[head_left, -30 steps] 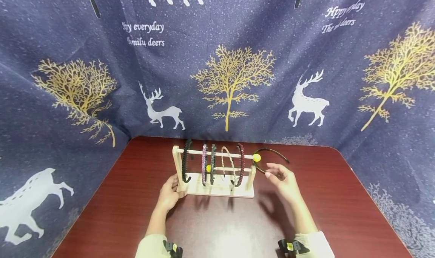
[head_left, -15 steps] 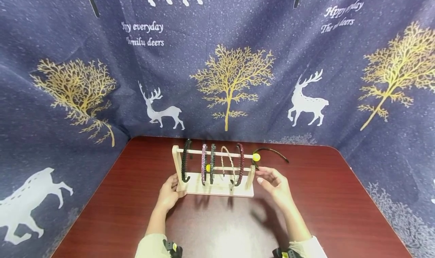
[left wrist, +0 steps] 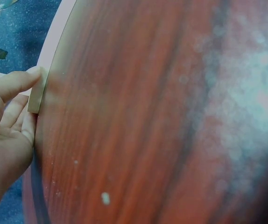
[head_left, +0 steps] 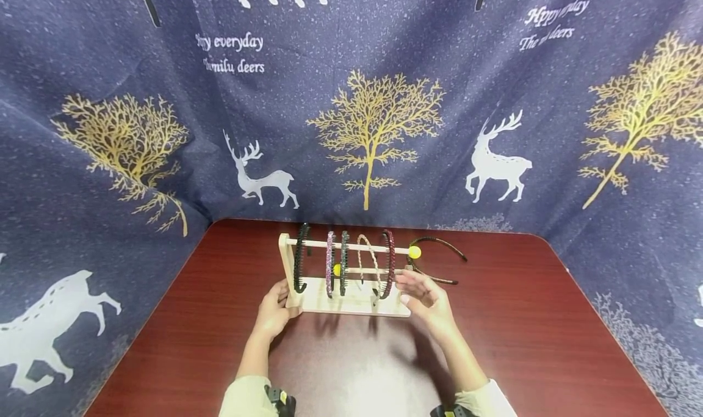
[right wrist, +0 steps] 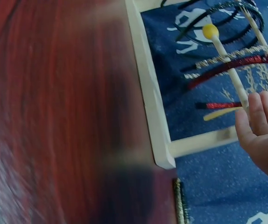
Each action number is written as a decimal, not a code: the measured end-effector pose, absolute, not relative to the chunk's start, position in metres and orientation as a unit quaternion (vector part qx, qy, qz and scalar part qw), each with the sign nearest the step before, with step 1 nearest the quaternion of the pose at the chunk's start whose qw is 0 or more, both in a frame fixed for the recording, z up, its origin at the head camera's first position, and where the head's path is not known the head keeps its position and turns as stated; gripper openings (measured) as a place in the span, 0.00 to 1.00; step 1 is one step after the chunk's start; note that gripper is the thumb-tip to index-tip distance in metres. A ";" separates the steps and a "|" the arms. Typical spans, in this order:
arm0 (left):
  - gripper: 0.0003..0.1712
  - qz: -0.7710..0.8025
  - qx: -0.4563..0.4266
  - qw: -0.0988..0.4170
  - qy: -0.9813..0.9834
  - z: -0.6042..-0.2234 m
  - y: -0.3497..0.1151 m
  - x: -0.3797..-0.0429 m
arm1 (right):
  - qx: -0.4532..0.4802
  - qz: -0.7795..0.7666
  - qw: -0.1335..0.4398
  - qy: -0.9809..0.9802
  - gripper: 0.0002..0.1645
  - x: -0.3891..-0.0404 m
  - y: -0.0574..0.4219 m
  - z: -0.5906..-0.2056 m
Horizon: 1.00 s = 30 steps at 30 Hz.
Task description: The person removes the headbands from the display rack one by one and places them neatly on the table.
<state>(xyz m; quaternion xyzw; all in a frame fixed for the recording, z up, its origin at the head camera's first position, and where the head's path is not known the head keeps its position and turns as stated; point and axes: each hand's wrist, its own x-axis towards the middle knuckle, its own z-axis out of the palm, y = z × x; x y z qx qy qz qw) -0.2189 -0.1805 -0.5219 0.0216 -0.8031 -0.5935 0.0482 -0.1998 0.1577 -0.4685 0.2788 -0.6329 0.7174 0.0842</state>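
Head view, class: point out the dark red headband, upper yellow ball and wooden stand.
Dark red headband (head_left: 392, 263), head view: middle of its curve.
Upper yellow ball (head_left: 414, 252), head view: its middle.
Wooden stand (head_left: 351, 307), head view: bare front of base.

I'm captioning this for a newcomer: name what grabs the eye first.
First, the wooden rack strung with headbands, between the left hand and right hand on the table. Next, the yellow ball at the right end of its upper bar. Behind, a gold tree and white deer on dark blue cloth.
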 end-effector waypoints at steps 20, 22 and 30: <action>0.43 -0.600 0.028 0.047 -0.798 -0.520 -0.181 -0.218 | 0.203 0.724 0.065 -0.655 0.24 -0.200 0.131 -0.482; 0.43 -0.599 0.027 0.047 -0.799 -0.520 -0.181 -0.218 | 0.194 0.725 0.070 -0.657 0.22 -0.200 0.130 -0.482; 0.43 -0.596 0.026 0.044 -0.802 -0.521 -0.181 -0.219 | 0.189 0.717 0.099 -0.664 0.14 -0.199 0.130 -0.479</action>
